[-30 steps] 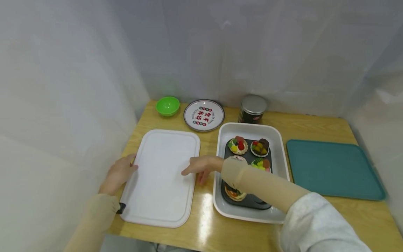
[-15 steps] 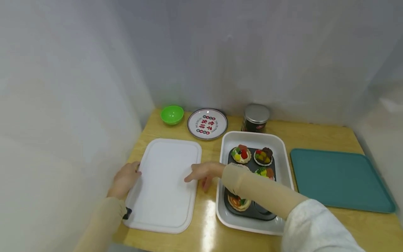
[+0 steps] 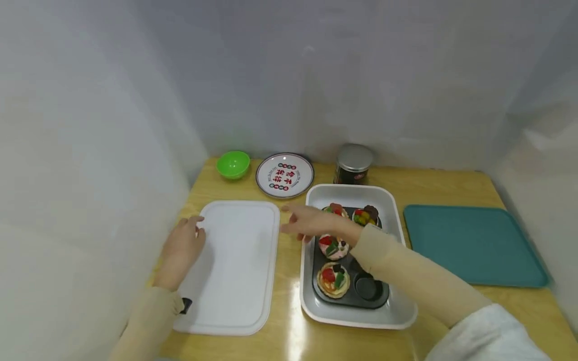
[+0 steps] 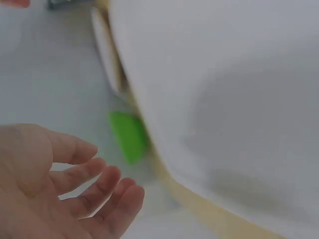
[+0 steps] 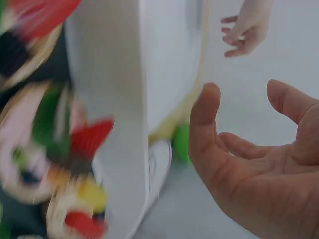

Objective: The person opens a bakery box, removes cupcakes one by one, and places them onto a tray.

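Note:
A white cutting board [image 3: 235,271] lies flat at the left of the wooden table. My left hand [image 3: 184,248] is above its left edge, holding nothing, with fingers relaxed and apart. My right hand [image 3: 311,220] hovers over the left rim of a white deep tray [image 3: 388,306], its fingers loosely bent around nothing. In the tray sits a dark muffin pan [image 3: 368,288] with several fruit tarts; a front one [image 3: 333,280] has red and green toppings. The right hand and forearm hide part of the pan. Blurred tarts also fill the left of the right wrist view.
Along the back stand a green bowl [image 3: 233,164], a white plate [image 3: 284,175] with printed characters and a dark can [image 3: 353,164] with a silver lid. A teal tray [image 3: 474,245] lies at the right. Pale sheeting rises behind the table and at both sides.
My left hand has come off the board's left edge. My right hand has left the board's right side, moving right and away from me to the deep tray. The board lies in place.

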{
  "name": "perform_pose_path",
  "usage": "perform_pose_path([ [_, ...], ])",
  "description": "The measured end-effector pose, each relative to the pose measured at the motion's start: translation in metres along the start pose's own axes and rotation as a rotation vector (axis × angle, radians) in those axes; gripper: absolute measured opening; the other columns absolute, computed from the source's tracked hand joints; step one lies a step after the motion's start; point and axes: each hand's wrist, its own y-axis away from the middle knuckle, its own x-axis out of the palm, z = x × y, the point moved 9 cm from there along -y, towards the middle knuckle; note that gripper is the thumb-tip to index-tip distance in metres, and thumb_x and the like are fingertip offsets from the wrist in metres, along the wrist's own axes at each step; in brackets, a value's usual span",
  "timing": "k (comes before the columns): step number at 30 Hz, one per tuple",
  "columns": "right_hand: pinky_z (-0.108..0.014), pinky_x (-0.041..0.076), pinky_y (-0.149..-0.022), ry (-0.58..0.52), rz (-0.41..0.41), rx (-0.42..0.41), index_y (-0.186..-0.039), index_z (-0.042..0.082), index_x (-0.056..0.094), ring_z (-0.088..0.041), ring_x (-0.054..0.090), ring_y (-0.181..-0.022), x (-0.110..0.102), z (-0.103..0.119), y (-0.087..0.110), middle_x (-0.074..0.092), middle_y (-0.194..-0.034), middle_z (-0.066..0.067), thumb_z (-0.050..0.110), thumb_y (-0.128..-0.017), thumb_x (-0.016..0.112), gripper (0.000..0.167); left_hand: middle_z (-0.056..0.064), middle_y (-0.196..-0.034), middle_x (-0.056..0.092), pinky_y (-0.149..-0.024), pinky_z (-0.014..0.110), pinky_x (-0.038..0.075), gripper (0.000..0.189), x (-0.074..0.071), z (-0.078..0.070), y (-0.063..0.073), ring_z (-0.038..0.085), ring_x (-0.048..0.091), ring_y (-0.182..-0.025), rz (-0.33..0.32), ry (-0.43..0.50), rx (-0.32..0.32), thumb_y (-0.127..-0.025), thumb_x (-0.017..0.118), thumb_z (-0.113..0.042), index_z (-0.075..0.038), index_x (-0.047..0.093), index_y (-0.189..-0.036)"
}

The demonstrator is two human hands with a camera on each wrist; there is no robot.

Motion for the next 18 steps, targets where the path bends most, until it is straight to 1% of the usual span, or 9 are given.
perform_pose_path([
  [1, -0.033, 0.065, -0.074, 0.048, -0.049, -0.030, -0.161, 0.007, 0.036, -0.028, 0.071, -0.091, -0.015, -0.003, 0.010, 0.063, -0.134, -0.023, 0.033, -0.106, 0.063, 0.067, 0.024, -0.116, 0.067, -0.076, 0.055, 0.056, 0.041, -0.002, -0.015, -0.002, 0.041, 0.067, -0.099, -0.004, 0.024, 0.024, -0.104, 0.052, -0.016, -0.002, 0.060, -0.141],
  [3, -0.031, 0.060, -0.073, 0.149, -0.150, -0.058, -0.157, 0.004, 0.043, -0.023, 0.069, -0.087, -0.042, -0.015, 0.031, 0.068, -0.125, -0.019, 0.031, -0.106, 0.064, 0.062, 0.022, -0.114, 0.069, -0.074, 0.049, 0.057, 0.042, -0.001, -0.043, -0.004, 0.036, 0.068, -0.096, 0.010, 0.074, 0.069, -0.105, 0.053, -0.018, -0.001, 0.058, -0.143],
  [5, -0.032, 0.057, -0.073, 0.242, -0.247, -0.077, -0.153, 0.001, 0.047, -0.021, 0.067, -0.086, -0.066, -0.028, 0.049, 0.070, -0.116, -0.018, 0.027, -0.105, 0.066, 0.058, 0.021, -0.116, 0.071, -0.074, 0.045, 0.058, 0.043, 0.000, -0.066, -0.002, 0.034, 0.069, -0.097, 0.034, 0.142, 0.092, -0.106, 0.053, -0.019, -0.002, 0.056, -0.146],
  [7, -0.034, 0.055, -0.076, 0.295, -0.330, -0.087, -0.151, -0.002, 0.048, -0.022, 0.065, -0.089, -0.084, -0.045, 0.066, 0.069, -0.112, -0.018, 0.024, -0.103, 0.069, 0.058, 0.020, -0.118, 0.071, -0.076, 0.043, 0.059, 0.045, 0.004, -0.088, 0.000, 0.033, 0.070, -0.101, 0.060, 0.207, 0.107, -0.106, 0.053, -0.021, -0.003, 0.055, -0.148],
  [8, -0.036, 0.055, -0.077, 0.294, -0.359, -0.082, -0.151, -0.003, 0.048, -0.024, 0.064, -0.089, -0.091, -0.056, 0.073, 0.067, -0.111, -0.020, 0.022, -0.103, 0.069, 0.059, 0.019, -0.119, 0.071, -0.077, 0.042, 0.059, 0.046, 0.007, -0.098, 0.000, 0.033, 0.070, -0.102, 0.075, 0.236, 0.115, -0.107, 0.053, -0.021, -0.004, 0.054, -0.149],
  [10, -0.041, 0.057, -0.080, 0.291, -0.403, -0.075, -0.152, -0.006, 0.046, -0.029, 0.065, -0.094, -0.101, -0.074, 0.085, 0.063, -0.116, -0.024, 0.020, -0.103, 0.070, 0.060, 0.018, -0.124, 0.070, -0.078, 0.041, 0.061, 0.049, 0.015, -0.118, 0.002, 0.033, 0.070, -0.106, 0.119, 0.291, 0.120, -0.107, 0.054, -0.024, -0.005, 0.051, -0.152],
  [12, -0.045, 0.057, -0.082, 0.280, -0.426, -0.056, -0.152, -0.007, 0.044, -0.033, 0.064, -0.098, -0.105, -0.092, 0.092, 0.060, -0.122, -0.028, 0.019, -0.103, 0.070, 0.062, 0.018, -0.128, 0.069, -0.079, 0.040, 0.062, 0.052, 0.025, -0.136, 0.004, 0.033, 0.071, -0.107, 0.166, 0.322, 0.124, -0.107, 0.056, -0.025, -0.006, 0.047, -0.155],
  [16, -0.051, 0.058, -0.084, 0.301, -0.462, -0.001, -0.153, -0.006, 0.041, -0.041, 0.063, -0.108, -0.101, -0.117, 0.098, 0.055, -0.133, -0.035, 0.021, -0.102, 0.070, 0.064, 0.018, -0.138, 0.065, -0.086, 0.044, 0.063, 0.061, 0.053, -0.168, 0.007, 0.033, 0.071, -0.110, 0.272, 0.339, 0.124, -0.106, 0.059, -0.029, -0.005, 0.041, -0.159],
  [18, -0.054, 0.058, -0.085, 0.328, -0.478, 0.036, -0.154, -0.005, 0.038, -0.044, 0.063, -0.111, -0.097, -0.124, 0.097, 0.054, -0.136, -0.037, 0.023, -0.103, 0.070, 0.067, 0.019, -0.140, 0.064, -0.092, 0.048, 0.062, 0.063, 0.068, -0.180, 0.007, 0.034, 0.070, -0.112, 0.304, 0.332, 0.130, -0.105, 0.060, -0.029, -0.004, 0.040, -0.160],
])
